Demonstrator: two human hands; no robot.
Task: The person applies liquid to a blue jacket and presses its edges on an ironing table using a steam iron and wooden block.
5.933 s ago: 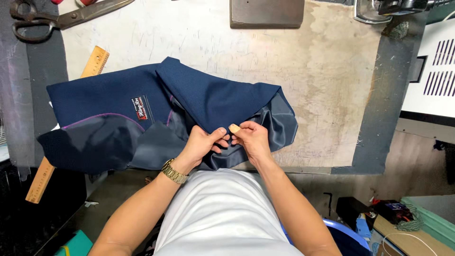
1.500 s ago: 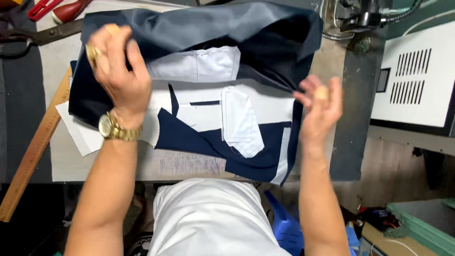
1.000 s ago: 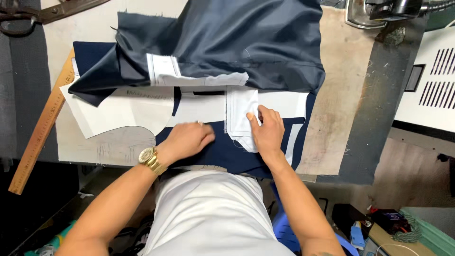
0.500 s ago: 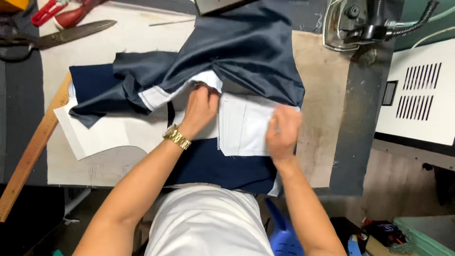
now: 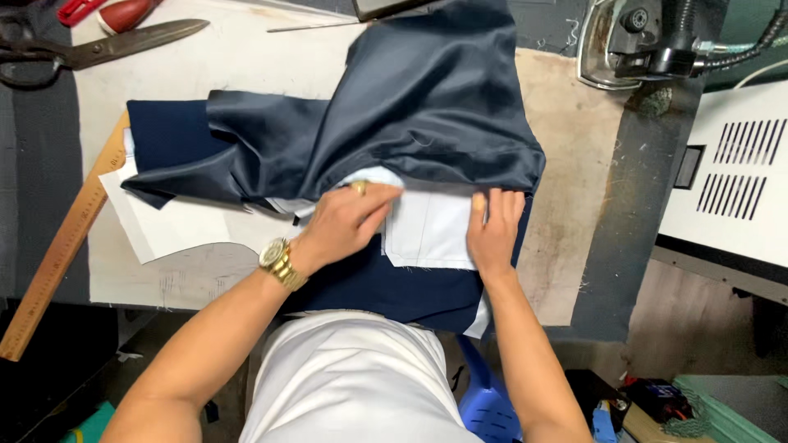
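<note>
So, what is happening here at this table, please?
A person is working on a dark navy garment spread on a padded work table. Both hands lie flat on a pale blue pocket piece under the folded-back shiny lining: the left hand, with a gold watch, beside the right hand. Large scissors and a wooden ruler lie to the left.
</note>
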